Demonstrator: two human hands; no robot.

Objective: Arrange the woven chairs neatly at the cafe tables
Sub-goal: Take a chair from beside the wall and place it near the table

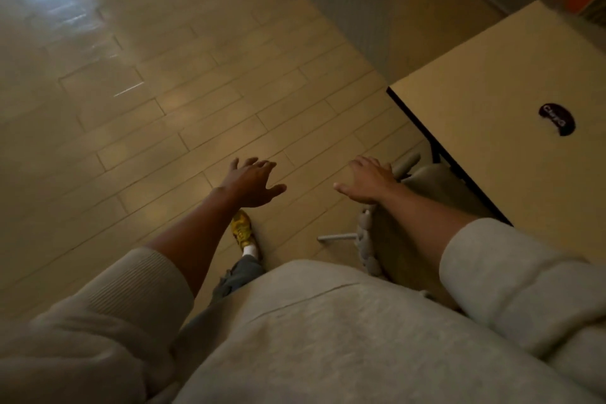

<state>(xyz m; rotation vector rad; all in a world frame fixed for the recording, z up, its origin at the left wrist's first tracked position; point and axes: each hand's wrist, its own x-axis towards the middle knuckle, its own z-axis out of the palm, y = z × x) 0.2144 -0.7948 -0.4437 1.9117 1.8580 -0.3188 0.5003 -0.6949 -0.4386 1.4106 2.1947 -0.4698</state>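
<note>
Our left hand (252,182) spread open above the floor, our right hand (367,182) open, fingers straight, over the woven chair (368,246), chair tucked at the table (492,75) edge nearest us, dark sticker (556,120) on the table, lettering too blurred to read.

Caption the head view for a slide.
Right hand at the woven chair beside the cafe table; left hand open above the floor.

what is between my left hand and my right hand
Only bare floor lies between the left hand and the right hand, as the head view shows. The woven chair sits by the right hand.
</note>
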